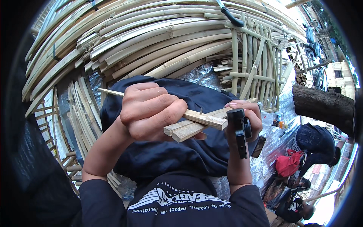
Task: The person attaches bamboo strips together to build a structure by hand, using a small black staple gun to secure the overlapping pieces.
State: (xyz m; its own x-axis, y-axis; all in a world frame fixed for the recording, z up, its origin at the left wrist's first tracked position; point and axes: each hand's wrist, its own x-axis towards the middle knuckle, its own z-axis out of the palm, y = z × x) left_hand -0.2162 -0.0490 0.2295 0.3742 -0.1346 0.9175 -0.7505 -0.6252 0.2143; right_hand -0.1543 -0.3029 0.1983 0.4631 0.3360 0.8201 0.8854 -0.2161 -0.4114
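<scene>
My left hand (151, 109) is closed in a fist round a split bamboo strip (206, 118), whose thin far end pokes out to the left. That strip crosses over two more pale strips (185, 131) lying side by side. A small nail (201, 110) stands up out of the wood near the crossing. Closed round the upper right end of the paired strips is my right hand (252, 115). Against its palm and wrist sits a black metal tool with a round face, like a hammer head (242, 132); how it is held is partly hidden. Dark cloth (170, 157) covers my lap beneath.
Long split bamboo poles (159, 49) are stacked ahead. A bamboo lattice frame (255, 68) leans at the right of the stack. Further right are a dark log (321, 108), a red bag (288, 162) and a bending person (315, 142). Silvery sheeting (278, 145) covers the ground.
</scene>
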